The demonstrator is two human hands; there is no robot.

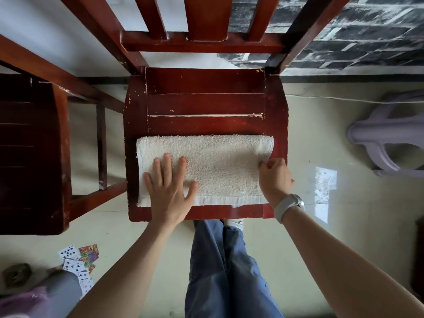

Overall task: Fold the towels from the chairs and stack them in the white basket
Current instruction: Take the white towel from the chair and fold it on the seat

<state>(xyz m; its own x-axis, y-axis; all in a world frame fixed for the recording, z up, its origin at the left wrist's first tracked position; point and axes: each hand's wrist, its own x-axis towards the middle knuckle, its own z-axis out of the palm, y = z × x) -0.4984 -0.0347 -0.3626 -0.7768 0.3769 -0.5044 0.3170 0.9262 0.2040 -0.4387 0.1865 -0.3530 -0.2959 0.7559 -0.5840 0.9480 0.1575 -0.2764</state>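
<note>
Flat and spread out, the left hand (168,187) presses down on the left part of the white towel (220,166), with its fingers straight and holding nothing. To the right, the right hand (274,177) pinches the right end of the towel between thumb and fingers, and that end curls up a little off the seat. The towel lies across the near part of the red wooden chair (206,104) seat as a long strip, so it looks like it has been folded once the long way, though I cannot be sure how many layers there are. It seems the next fold, from right to left, is just about to start. A second dark chair (32,152) stands to the left, and no towel shows on the part we can see. Some playing cards (78,265) lie on the floor at the near left. A pale plastic stool (387,138) sits at the far right. No white basket is in view, so nothing can be seen stacked, and most of the job is still left.
</note>
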